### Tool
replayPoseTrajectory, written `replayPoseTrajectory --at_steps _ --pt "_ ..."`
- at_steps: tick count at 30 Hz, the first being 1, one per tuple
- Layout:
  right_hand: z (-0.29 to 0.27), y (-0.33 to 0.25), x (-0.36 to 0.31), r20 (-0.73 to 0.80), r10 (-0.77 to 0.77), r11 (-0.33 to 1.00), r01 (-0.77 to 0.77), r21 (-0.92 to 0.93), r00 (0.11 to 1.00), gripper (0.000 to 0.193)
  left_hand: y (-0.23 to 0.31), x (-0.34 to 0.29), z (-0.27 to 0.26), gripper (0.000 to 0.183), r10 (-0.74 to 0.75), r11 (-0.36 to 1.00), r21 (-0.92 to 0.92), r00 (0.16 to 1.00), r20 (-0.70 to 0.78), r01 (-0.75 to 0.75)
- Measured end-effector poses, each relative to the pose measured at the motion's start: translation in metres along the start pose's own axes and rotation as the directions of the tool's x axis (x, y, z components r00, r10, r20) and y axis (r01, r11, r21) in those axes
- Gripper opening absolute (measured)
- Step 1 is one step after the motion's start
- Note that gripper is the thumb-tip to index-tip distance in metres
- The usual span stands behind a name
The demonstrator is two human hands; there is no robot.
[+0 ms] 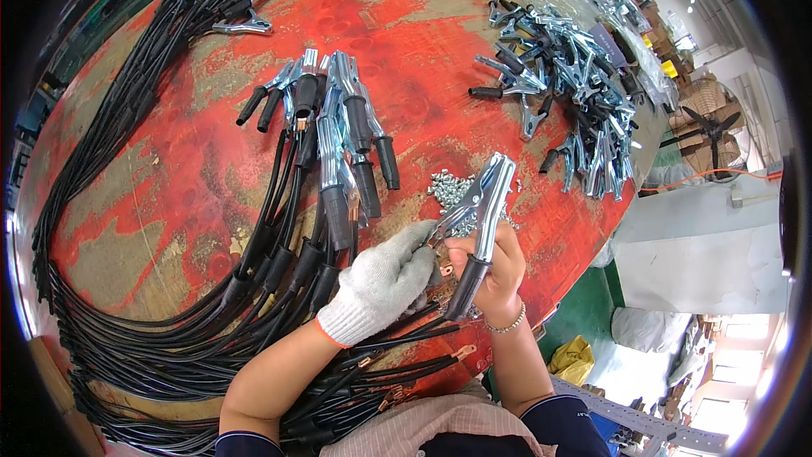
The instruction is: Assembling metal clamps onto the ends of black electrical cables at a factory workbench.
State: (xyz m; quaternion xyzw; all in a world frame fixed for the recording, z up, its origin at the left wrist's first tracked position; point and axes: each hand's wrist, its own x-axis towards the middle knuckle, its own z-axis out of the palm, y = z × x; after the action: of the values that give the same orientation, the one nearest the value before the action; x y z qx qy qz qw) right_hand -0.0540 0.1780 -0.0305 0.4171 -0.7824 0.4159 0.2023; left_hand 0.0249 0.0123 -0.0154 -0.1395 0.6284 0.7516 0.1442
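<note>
A metal clamp (pixel 490 203) with black handle sleeves stands up between my hands, jaws pointing away from me. My bare right hand (pixel 499 267), with a beaded bracelet at the wrist, is closed round its lower part. My left hand (pixel 385 279), in a white knitted glove, is closed at the clamp's left side; what its fingers pinch is mostly hidden, though a copper cable lug (pixel 447 271) shows just beside them. Behind my hands lies a heap of small metal screws or nuts (pixel 452 195). Left of them, several clamps (pixel 345 118) sit on the ends of black cables (pixel 279 267).
A large pile of loose clamps (pixel 575 85) lies at the far right of the red, worn table (pixel 406 25). A long bundle of black cables (pixel 110 127) with clamps curves along the left side. Cable ends with copper lugs (pixel 463 352) lie near me. A fan (pixel 710 127) stands beyond the table's right edge.
</note>
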Motion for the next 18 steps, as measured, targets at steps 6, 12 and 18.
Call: replayPoseTrajectory --at_steps 6,12,18 --pt "-0.004 0.0 0.003 0.027 -0.023 1.0 0.023 -0.007 0.999 0.032 0.0 0.0 0.0 0.04 0.033 0.999 -0.004 0.999 -0.007 -0.033" --pt "-0.006 -0.002 0.008 0.051 -0.039 0.999 0.038 0.027 0.998 0.032 0.001 -0.001 0.001 0.038 0.013 1.0 -0.012 0.999 -0.037 -0.013" --pt "-0.008 -0.002 0.01 0.058 -0.039 0.999 0.038 0.012 0.998 0.037 0.002 -0.001 0.002 0.038 0.024 1.0 0.007 0.999 -0.028 -0.023"
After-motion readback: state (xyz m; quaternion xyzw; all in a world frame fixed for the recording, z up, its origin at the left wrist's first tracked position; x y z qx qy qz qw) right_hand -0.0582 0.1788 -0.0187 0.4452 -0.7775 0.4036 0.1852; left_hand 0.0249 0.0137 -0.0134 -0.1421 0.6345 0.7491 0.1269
